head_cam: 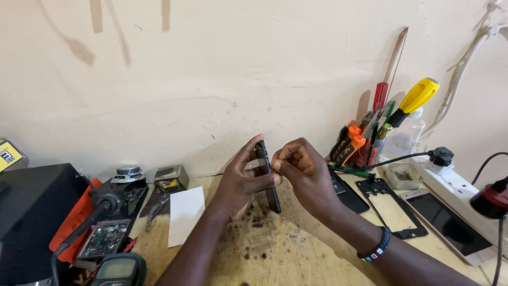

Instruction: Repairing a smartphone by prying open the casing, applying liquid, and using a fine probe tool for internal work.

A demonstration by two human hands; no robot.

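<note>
My left hand [241, 182] holds a black phone [269, 182] edge-on and upright above the wooden bench, thumb along one side and fingers on the other. My right hand [301, 169] is pinched against the phone's upper edge, fingertips touching it near my left thumb. Whether the right fingers hold a small part is hidden. A beaded bracelet [375, 248] sits on my right wrist.
A cluster of screwdrivers [370, 135] leans on the wall at right, beside a clear bottle [405, 137]. A black phone frame [391, 204], a phone with dark screen [450, 220] and a white power strip [465, 196] lie right. White paper [185, 214], tweezers [156, 212], a black box [32, 212] sit left.
</note>
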